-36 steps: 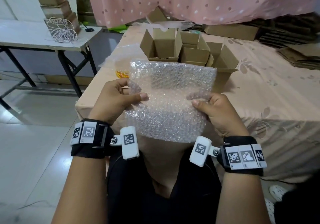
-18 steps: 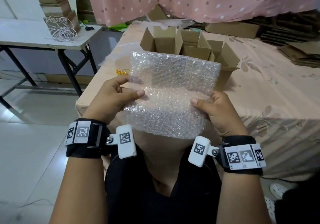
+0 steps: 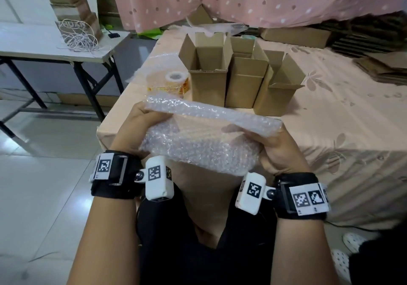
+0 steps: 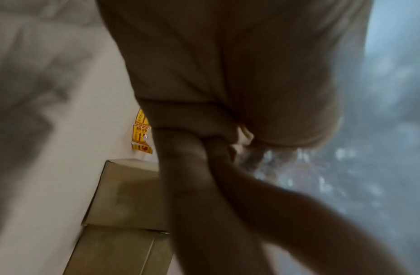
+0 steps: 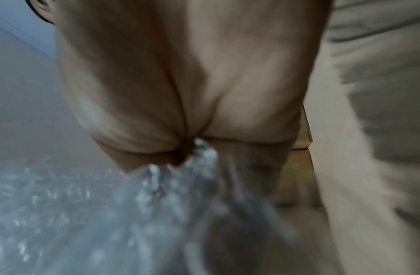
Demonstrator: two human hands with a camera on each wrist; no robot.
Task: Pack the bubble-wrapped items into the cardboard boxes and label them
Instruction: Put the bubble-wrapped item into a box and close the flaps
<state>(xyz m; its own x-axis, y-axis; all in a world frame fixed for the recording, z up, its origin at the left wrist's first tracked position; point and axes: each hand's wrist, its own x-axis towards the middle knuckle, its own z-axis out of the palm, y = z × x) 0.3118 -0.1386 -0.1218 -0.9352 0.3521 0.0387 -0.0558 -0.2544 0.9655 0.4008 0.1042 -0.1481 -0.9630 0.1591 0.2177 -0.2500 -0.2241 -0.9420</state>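
Bed: the pink floral-covered bed [image 3: 330,117] runs ahead of my grip and off to its right; I see its near corner edge just below and left of the left hand.
Folding table: the white folding table [image 3: 44,46] stands well to the left of my grip, with tiled floor between it and the bed.
Cardboard boxes: three open cardboard boxes [image 3: 209,81] stand upright in a row just beyond the grip, flaps up, touching one another.
Bubble wrap: I hold the bubble wrap sheet [image 3: 198,148] across my lap, its top part folded over towards the boxes, stretched between both hands.
Label roll: the roll of yellow labels [image 3: 174,84] sits just left of the boxes, beyond my left hand.
Left hand: my left hand [image 3: 136,130] has its fingers curled round the sheet's left edge, thumb on top, wrist level.
Right hand: my right hand [image 3: 279,150] pinches the sheet's right edge, fingers curled under.
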